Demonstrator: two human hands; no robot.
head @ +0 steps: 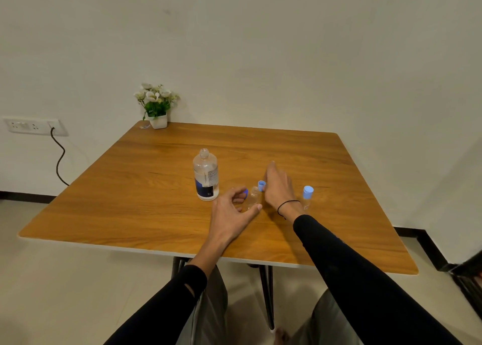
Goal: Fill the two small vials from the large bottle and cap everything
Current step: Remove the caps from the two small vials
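The large clear bottle (205, 175) with a dark blue label stands uncapped near the table's middle. Just right of it stands a small clear vial (252, 199) without a cap. My left hand (230, 214) curls around it, thumb at its base and fingers on its left side. A dark blue cap (245, 193) shows at my left fingertips. A small light blue cap (261, 185) sits against the thumb side of my right hand (277, 188), whose fingers are stretched flat over the table. The second vial (307, 197), with a light blue cap on, stands to the right of my right wrist.
The wooden table (156, 209) stands against a white wall. A white pot of flowers (157, 107) is at its far left corner, with a small clear item beside it. A wall socket with a black cable (58, 159) is to the left. A dark chair (467, 271) stands at the right.
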